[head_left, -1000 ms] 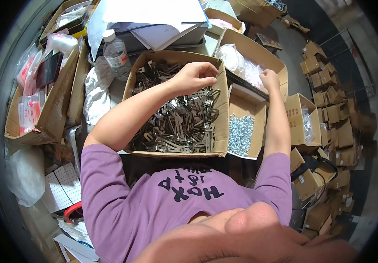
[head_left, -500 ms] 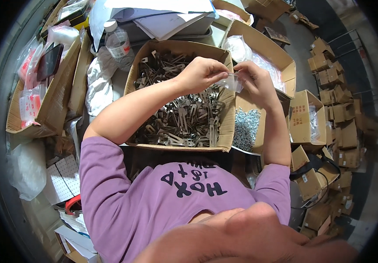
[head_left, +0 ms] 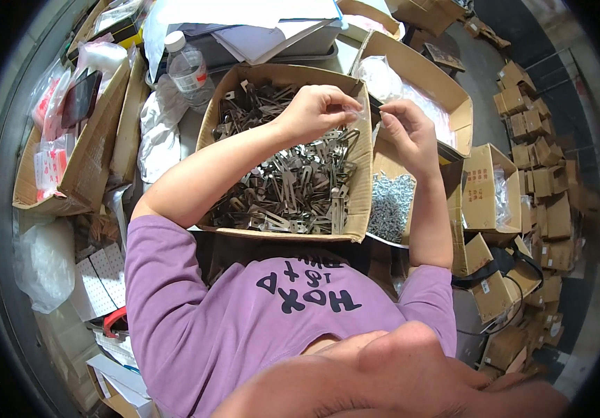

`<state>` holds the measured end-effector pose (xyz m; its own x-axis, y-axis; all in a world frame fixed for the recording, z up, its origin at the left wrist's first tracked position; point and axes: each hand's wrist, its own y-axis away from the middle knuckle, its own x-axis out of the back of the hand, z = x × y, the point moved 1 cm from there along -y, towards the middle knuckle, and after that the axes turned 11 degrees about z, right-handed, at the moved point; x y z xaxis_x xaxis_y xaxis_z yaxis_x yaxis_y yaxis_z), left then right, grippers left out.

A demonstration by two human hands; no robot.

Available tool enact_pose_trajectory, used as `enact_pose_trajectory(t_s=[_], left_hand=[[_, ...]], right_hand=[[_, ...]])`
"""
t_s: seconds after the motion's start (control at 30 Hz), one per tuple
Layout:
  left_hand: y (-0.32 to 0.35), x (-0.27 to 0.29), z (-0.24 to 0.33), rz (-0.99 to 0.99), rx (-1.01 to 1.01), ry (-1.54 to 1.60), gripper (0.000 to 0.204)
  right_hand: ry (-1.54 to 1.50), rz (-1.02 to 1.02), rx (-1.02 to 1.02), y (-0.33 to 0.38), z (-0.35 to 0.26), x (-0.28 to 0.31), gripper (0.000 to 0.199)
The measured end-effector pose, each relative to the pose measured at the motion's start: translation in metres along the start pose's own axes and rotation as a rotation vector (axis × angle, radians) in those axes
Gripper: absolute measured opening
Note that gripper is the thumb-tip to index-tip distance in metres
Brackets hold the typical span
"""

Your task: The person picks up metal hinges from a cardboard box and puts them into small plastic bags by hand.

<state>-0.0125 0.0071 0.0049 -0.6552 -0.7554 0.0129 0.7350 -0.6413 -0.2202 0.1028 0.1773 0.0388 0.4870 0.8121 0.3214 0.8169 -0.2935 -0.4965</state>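
Observation:
Small and clear, a plastic bag (head_left: 360, 111) is pinched in the fingertips of my left hand (head_left: 318, 113), above the right edge of a cardboard box. That box holds a heap of flat metal clips (head_left: 293, 184). My right hand (head_left: 413, 132) is just right of the bag, separated from it by a small gap. Its thumb and forefinger are slightly apart, and I see nothing between them. Below this hand, a container holds many small silver screws (head_left: 390, 205). The clip box's cardboard rim (head_left: 282, 235) runs close in front of my body.
A water bottle (head_left: 187, 66) and white cloth (head_left: 160, 132) stand left of the clip box. Papers (head_left: 258, 35) lie behind it. On the far left, a carton (head_left: 80, 171) holds bags and a phone (head_left: 81, 99). Cardboard boxes (head_left: 484, 188) line the right side.
My right hand has come off the bag and moved slightly right and down. My left hand keeps the bag and has shifted up a little.

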Motion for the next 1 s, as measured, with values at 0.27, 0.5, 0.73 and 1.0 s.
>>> enact_pose_trajectory(t_s=[0.27, 0.5, 0.73, 1.0], left_hand=[[0.0, 0.004, 0.006, 0.043, -0.26, -0.445, 0.016], [0.0, -0.002, 0.004, 0.152, -0.609, -0.562, 0.044], [-0.01, 0.011, -0.007, 0.082, -0.206, -0.547, 0.028], [-0.027, 0.036, -0.018, 0.244, -0.091, -0.425, 0.033]], right_hand=[[0.321, -0.182, 0.305, -0.001, -0.031, -0.015, 0.015], [0.571, -0.35, 0.241, -0.001, -0.028, -0.02, 0.027], [0.314, -0.246, 0.186, -0.015, -0.024, -0.035, 0.025], [1.085, -0.78, 0.235, -0.01, 0.003, -0.056, 0.013]])
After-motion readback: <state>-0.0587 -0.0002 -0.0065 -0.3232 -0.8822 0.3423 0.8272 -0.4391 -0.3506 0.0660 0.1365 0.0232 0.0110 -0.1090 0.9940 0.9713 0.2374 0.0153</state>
